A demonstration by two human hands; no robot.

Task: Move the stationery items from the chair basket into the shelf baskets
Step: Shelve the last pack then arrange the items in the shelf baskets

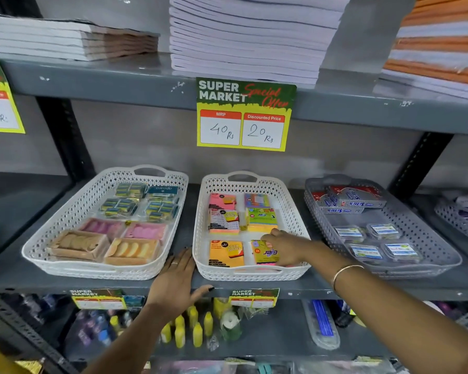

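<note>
1. While the right hand reaches into the middle basket, its fingers curl over a sticky-note pack at the front right corner; they look pressed onto the pack, though whether they grip it or only set it flat I cannot tell.
2. Beyond the fingertips lie more note pads, and to their left sits an orange pack.
3. Left hand rests flat and spread on the shelf edge, between the middle basket and the white basket of small packets; it holds nothing.
4. Judging by its look, the pack is light, flat and fairly stiff, with slick wrapping; pinching its two long edges should hold best.
5. No chair basket shows.
</note>
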